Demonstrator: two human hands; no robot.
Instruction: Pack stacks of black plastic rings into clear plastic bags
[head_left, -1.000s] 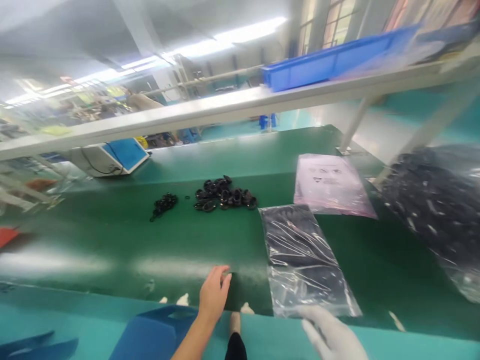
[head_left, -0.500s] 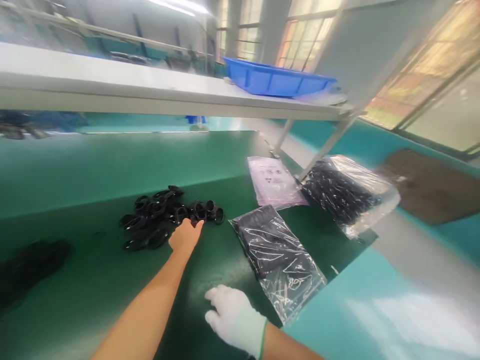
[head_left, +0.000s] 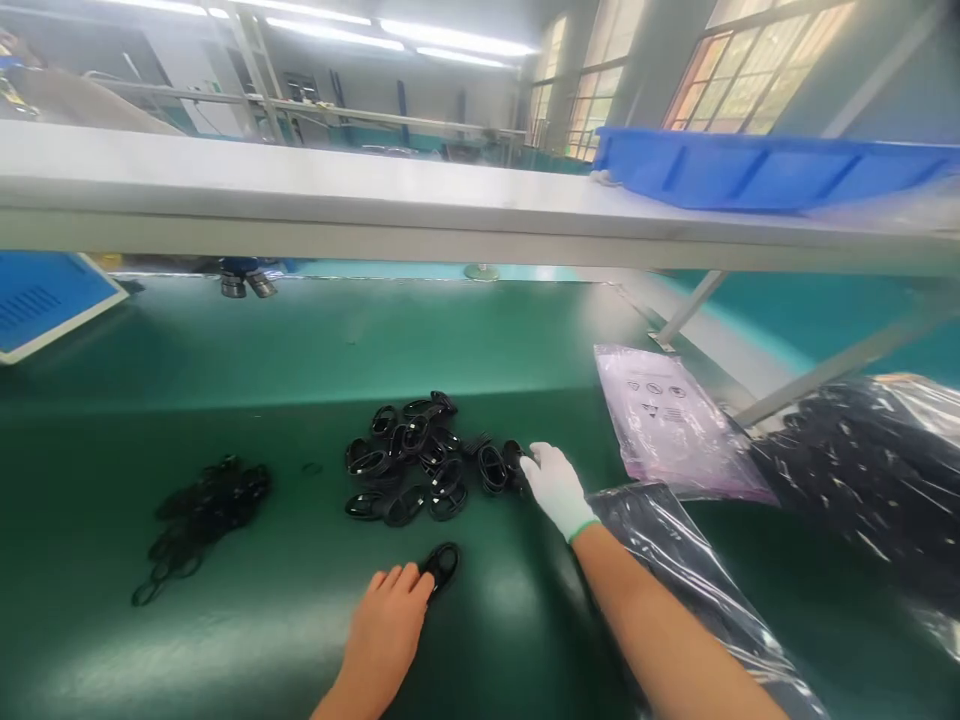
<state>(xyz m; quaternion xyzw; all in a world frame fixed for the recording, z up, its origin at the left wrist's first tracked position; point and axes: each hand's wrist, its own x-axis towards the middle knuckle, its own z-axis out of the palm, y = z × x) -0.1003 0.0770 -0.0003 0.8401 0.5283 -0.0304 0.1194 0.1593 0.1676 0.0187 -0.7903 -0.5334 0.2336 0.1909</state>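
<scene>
My bare left hand (head_left: 394, 610) is low in the middle, its fingers closed on a black ring-shaped part (head_left: 444, 565) just above the green tabletop. Beyond it lies a loose pile of glossy black ring parts (head_left: 409, 455). My right hand (head_left: 555, 485), in a white glove, reaches to the right end of the pile. Its fingertips touch a small black part (head_left: 513, 458); whether they grip it is hard to see. A darker heap of black loops (head_left: 210, 505) lies to the left.
A white shelf (head_left: 337, 190) crosses above the table and bears a blue bin (head_left: 750, 170). On the right lie a pink printed bag (head_left: 660, 420), a clear bag with black contents (head_left: 675, 550) and another big bag (head_left: 847, 480). A blue panel (head_left: 45, 300) stands left.
My left hand has come back from the pile toward me with a black part. My gloved right hand has moved forward to the pile's right end. The view has swung left.
</scene>
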